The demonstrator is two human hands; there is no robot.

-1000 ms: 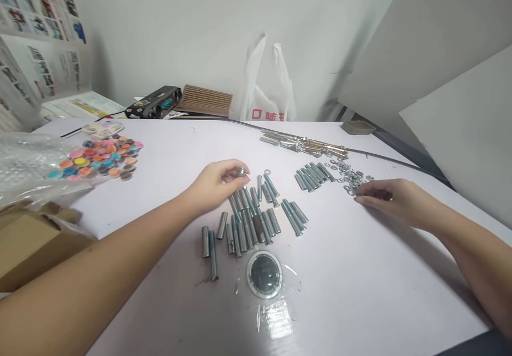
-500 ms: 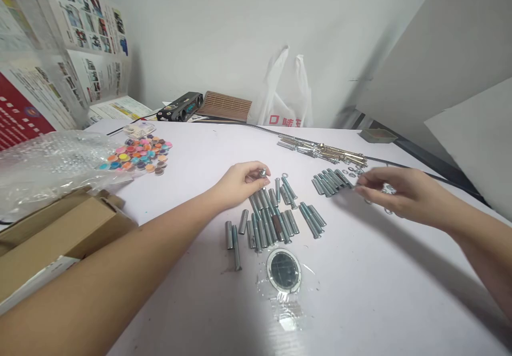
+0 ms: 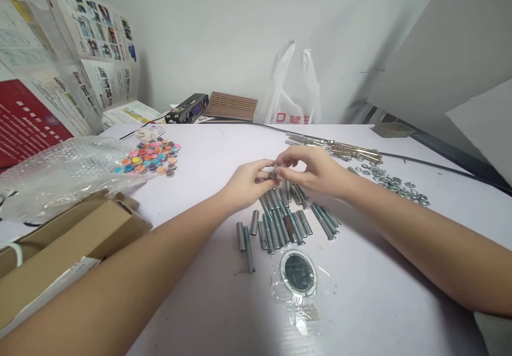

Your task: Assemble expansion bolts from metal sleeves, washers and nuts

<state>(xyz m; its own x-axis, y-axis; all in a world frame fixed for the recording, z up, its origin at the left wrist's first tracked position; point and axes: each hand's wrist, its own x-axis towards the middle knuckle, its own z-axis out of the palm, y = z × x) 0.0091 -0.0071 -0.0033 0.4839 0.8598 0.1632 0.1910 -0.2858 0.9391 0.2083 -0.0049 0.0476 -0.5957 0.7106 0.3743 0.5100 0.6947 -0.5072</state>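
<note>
Just above a cluster of metal bolts and sleeves (image 3: 278,228), my left hand (image 3: 250,185) pinches a small metal bolt (image 3: 273,174) whose end shows between the fingertips. My right hand (image 3: 310,172) meets it from the right, thumb and forefinger closed on a small metal piece at the bolt's end, too small to name surely. Washers and nuts (image 3: 396,184) lie loose beyond my right forearm. A round dark disc with a pale rim (image 3: 298,273) lies in clear plastic nearer me.
Colourful round pieces (image 3: 154,158) and bubble wrap (image 3: 60,169) are at the left, with a cardboard box (image 3: 92,228) in front. Long brass-coloured bolts (image 3: 348,150) lie at the back, near a white plastic bag (image 3: 296,94) and a small tray (image 3: 394,129).
My right hand has moved left from beside the washers to my left hand, and its fingertips now meet the bolt there. The view has shifted slightly.
</note>
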